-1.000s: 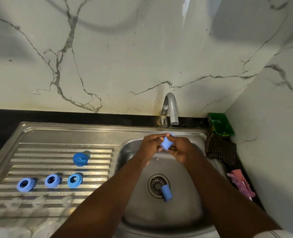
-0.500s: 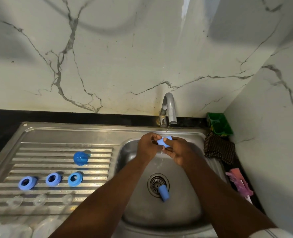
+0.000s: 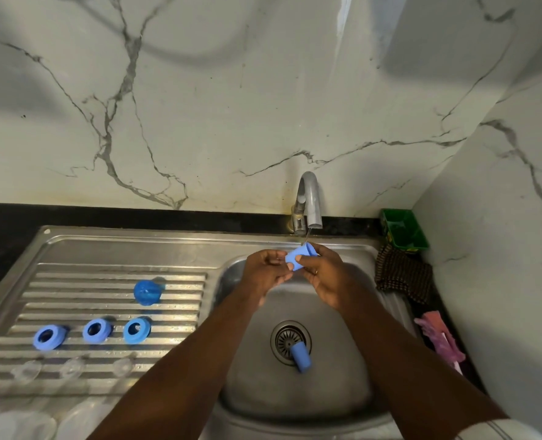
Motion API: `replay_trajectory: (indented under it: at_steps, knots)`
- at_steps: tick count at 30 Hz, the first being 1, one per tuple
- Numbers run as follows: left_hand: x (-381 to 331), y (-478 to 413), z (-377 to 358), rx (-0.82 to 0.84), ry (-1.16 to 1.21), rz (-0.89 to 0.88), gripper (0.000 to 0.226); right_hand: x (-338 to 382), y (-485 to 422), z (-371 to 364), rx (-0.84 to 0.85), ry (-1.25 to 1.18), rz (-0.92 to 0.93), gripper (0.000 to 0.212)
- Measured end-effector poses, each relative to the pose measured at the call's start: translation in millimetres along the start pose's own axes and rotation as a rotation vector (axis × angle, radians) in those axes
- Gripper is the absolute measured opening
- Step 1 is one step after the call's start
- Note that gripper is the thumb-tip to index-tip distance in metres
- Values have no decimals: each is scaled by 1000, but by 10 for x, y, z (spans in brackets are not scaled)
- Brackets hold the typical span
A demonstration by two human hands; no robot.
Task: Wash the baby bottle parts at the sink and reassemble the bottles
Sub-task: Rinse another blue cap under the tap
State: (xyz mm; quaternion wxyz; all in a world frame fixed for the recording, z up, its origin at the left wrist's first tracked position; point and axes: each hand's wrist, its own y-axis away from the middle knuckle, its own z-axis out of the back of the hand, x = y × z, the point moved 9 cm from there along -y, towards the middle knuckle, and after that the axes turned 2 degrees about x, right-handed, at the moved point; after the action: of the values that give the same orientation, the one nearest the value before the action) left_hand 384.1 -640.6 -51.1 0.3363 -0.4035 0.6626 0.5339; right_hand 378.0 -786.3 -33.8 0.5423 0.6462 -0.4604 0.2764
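Observation:
A small blue bottle cap point(image 3: 296, 257) is under a thin stream from the tap point(image 3: 308, 203). My right hand point(image 3: 325, 274) grips it from the right, while my left hand point(image 3: 266, 269) holds its left end with curled fingers. A second blue cap point(image 3: 301, 357) lies on its side at the drain in the sink basin point(image 3: 336, 385). On the ribbed drainboard point(image 3: 72, 281) sit another blue cap point(image 3: 148, 291), three blue screw rings point(image 3: 95, 331) in a row and three clear teats point(image 3: 72, 367). Clear bottles point(image 3: 15, 423) lie at the bottom left.
A green tub point(image 3: 404, 230) stands in the back right corner with a dark checked cloth point(image 3: 403, 274) before it. A pink brush or cloth point(image 3: 439, 338) lies along the right counter. The marble wall closes in on the right.
The cap in my hands has been turned from pointing up to lying sideways under the stream. The cap in the basin has shifted slightly at the drain.

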Motion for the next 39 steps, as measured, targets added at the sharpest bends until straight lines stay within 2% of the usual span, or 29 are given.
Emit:
replay_trajectory:
  at_steps: [3,5,8,13,15,18,20,22,26,29,33,36,39]
  knots:
    - [5,10,13,-24,-92,-23,28,-12,17,18,-60,117,12,41]
    - [0,11,26,-35,-104,-26,28,20,7,17,-84,277,53,44]
    - [33,1,92,-91,-132,51,18,131,-18,-24,-74,486,137,43]
    - [36,-38,296,-218,-145,31,23,258,-41,84,-236,558,226,47]
    - [24,-31,362,-247,-81,24,20,202,-78,78,-183,590,186,43]
    - [43,-49,406,-235,-57,47,15,-3,-79,16,27,796,10,34]
    - [77,-57,407,-212,-57,71,13,99,-80,29,-51,932,114,31]
    - [116,-58,385,-198,-57,94,12,271,10,21,-192,929,273,34]
    - [120,-26,279,-167,-53,115,18,250,61,-137,-114,938,335,37]
    - [97,-20,258,-169,-75,108,22,377,115,-105,-199,872,474,36]
    - [76,-30,279,-190,-144,88,22,272,-7,-161,-57,1080,341,39]
    - [33,-65,273,-171,-211,44,25,431,45,-71,-170,956,470,35]
    - [32,-51,246,-190,-265,81,24,319,9,-107,-75,1083,362,37]
